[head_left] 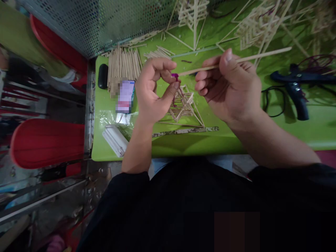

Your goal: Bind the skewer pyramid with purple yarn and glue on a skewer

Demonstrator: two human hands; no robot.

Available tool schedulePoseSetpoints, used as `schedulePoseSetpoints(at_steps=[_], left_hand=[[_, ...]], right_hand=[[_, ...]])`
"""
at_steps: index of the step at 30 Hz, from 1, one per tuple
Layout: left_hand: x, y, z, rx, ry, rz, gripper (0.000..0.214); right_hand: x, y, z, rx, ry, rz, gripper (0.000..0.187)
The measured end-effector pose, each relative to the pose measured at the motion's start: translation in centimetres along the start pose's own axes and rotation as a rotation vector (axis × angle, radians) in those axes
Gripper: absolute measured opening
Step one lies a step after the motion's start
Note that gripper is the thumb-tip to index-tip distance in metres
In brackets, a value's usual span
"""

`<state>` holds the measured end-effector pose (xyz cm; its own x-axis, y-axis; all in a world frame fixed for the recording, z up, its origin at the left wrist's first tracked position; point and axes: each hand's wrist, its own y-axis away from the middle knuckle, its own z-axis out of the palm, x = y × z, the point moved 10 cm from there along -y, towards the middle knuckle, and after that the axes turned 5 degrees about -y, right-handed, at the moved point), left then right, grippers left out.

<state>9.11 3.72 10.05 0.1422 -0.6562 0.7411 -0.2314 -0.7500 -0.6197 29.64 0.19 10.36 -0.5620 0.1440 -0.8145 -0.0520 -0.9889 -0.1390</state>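
My right hand (236,84) grips a thin wooden stick (273,53) between thumb and fingers. The stick lies nearly level, its far end pointing right. At its left tip is some purple string (175,75), which my left hand (154,92) pinches between thumb and fingertips. A loose strand hangs down from there. Below and between my hands, a star-like frame of crossed sticks (181,111) rests on the green table (223,143). Whether the strand is joined to that frame I cannot tell.
A bundle of sticks (126,63), a black case (103,76), a phone (126,96) and a white device (114,140) lie at left. Stick frames (194,14) stand at the back. A dark glue gun (298,94) with a cord is at right. A flat strip (186,131) lies in front.
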Motion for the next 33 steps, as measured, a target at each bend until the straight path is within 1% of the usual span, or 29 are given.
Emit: schedulePoseSetpoints(at_steps=[3, 6, 8, 13, 15, 17, 21, 24, 27, 31, 33], left_hand=[[0.4, 0.0, 0.1, 0.010, -0.020, -0.030, 0.076], [1.2, 0.0, 0.2, 0.015, -0.039, 0.012, 0.075], [1.2, 0.0, 0.2, 0.020, -0.058, 0.022, 0.074], [-0.4, -0.1, 0.6, 0.013, -0.071, -0.013, 0.066], [-0.8, -0.2, 0.8, 0.007, -0.067, 0.000, 0.061], [-0.9, -0.3, 0.7, 0.014, -0.068, 0.031, 0.056], [-0.1, -0.1, 0.6, 0.018, -0.093, 0.072, 0.055], [0.7, 0.1, 0.9, -0.014, -0.144, 0.070, 0.058], [1.2, -0.1, 1.0, -0.028, -0.162, 0.063, 0.060], [3.1, -0.5, -0.5, 0.049, -0.025, 0.166, 0.046], [3.6, -0.6, -0.9, 0.036, -0.007, 0.184, 0.049]], right_hand=[[0.0, 0.0, 0.0, 0.013, 0.013, 0.006, 0.055], [-0.1, -0.1, -0.1, 0.020, -0.004, 0.002, 0.056], [-0.2, -0.1, -0.1, 0.015, -0.009, -0.004, 0.055], [-0.1, 0.0, -0.1, 0.030, 0.011, 0.006, 0.052], [0.0, 0.0, 0.1, 0.027, 0.017, 0.013, 0.051], [-0.1, 0.0, 0.1, 0.041, 0.012, -0.013, 0.052], [-0.4, -0.1, 0.0, 0.045, -0.003, -0.055, 0.056], [-0.4, 0.0, 0.2, -0.012, 0.007, -0.028, 0.052], [-0.2, 0.0, -0.3, -0.010, -0.031, -0.019, 0.052], [0.4, -0.2, -0.8, -0.001, -0.060, 0.001, 0.055], [0.5, -0.2, -0.7, -0.008, -0.061, 0.004, 0.056]])
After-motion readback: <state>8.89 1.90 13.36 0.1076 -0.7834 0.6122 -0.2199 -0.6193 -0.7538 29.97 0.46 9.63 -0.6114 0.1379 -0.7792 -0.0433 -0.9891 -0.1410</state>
